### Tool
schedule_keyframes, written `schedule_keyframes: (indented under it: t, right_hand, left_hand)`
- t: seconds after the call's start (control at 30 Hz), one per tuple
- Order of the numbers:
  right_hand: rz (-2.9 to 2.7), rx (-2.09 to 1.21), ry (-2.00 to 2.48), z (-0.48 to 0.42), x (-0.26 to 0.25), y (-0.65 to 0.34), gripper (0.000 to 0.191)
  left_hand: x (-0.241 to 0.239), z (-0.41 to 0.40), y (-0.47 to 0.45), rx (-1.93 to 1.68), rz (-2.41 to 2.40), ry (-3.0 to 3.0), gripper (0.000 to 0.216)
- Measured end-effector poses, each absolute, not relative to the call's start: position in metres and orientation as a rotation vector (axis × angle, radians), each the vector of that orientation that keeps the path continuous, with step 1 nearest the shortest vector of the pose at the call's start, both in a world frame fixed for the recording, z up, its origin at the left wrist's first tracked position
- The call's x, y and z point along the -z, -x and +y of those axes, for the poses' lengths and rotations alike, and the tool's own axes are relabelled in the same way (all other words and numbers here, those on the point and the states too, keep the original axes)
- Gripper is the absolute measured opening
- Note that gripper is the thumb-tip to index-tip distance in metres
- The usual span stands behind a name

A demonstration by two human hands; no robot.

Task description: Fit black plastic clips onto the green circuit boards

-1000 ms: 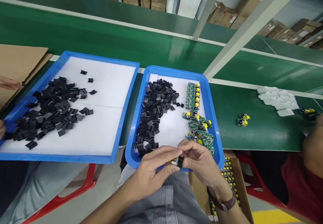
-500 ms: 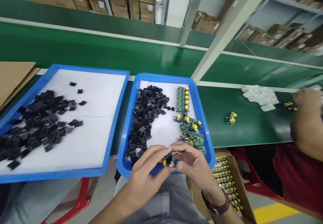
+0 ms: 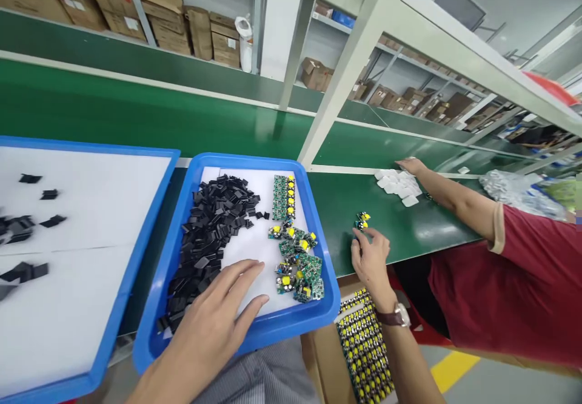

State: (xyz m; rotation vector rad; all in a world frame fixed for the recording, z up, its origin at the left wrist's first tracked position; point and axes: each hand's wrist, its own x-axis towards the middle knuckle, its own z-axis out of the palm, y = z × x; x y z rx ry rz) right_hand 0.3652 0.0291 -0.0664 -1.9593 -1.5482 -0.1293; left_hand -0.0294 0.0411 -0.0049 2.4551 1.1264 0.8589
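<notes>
My left hand (image 3: 222, 313) hovers above the near side of a blue tray (image 3: 300, 316), thumb and fingers apart, with nothing in it. Beneath and beside it lies a heap of small black pieces (image 3: 213, 222). Loose green circuit boards (image 3: 300, 264) with yellow parts fill the tray's right side, below a neat row of boards (image 3: 284, 198). On the green bench to the right, my right hand (image 3: 373, 258), with a watch at the wrist, reaches to a couple of small boards (image 3: 362, 219). Its fingers are spread and the fingertips lie close to the boards; contact is unclear.
At left stands a larger blue-rimmed tray (image 3: 122, 276) with more black pieces. A carton (image 3: 325, 355) below the bench holds rows of boards. A co-worker in a red shirt (image 3: 522, 289) reaches to white pieces (image 3: 398, 184). A pale post (image 3: 339, 82) rises behind the tray.
My hands have parted: the right has moved out to the boards on the bench, the left stays over the tray and opened. The small board they held has left them. The view swung right.
</notes>
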Motion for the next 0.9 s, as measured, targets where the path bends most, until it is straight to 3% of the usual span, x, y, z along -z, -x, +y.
schedule_keyframes:
  t: [0.27, 0.37, 0.47, 0.57, 0.7, 0.9]
  right_hand:
    - [-1.653, 0.122, 2.031, 0.088, 0.072, -0.428, 0.06]
    - [-1.677, 0.131, 1.971, 0.091, 0.053, -0.414, 0.064]
    - [-1.752, 0.103, 1.643, 0.062, 0.025, -0.354, 0.045]
    - [-1.952, -0.231, 1.31, 0.017, -0.001, -0.273, 0.026]
    - [-2.275, -0.641, 1.159, -0.015, -0.008, -0.189, 0.022]
    - [-2.444, -0.762, 1.215, -0.001, 0.011, -0.154, 0.016]
  left_hand:
    - [-0.006, 0.053, -0.011, -0.461, 1.028, -2.585, 0.035]
    - [-0.008, 0.055, -0.025, -0.421, 1.01, -2.58, 0.019]
    - [-0.008, 0.057, -0.02, -0.412, 1.067, -2.529, 0.019]
    - [-0.012, 0.056, 0.001, -0.448, 1.16, -2.456, 0.017]
    - [-0.02, 0.05, 0.031, -0.67, 1.264, -2.32, 0.012]
    - [-0.014, 0.037, 0.048, -0.857, 1.251, -2.238, 0.016]
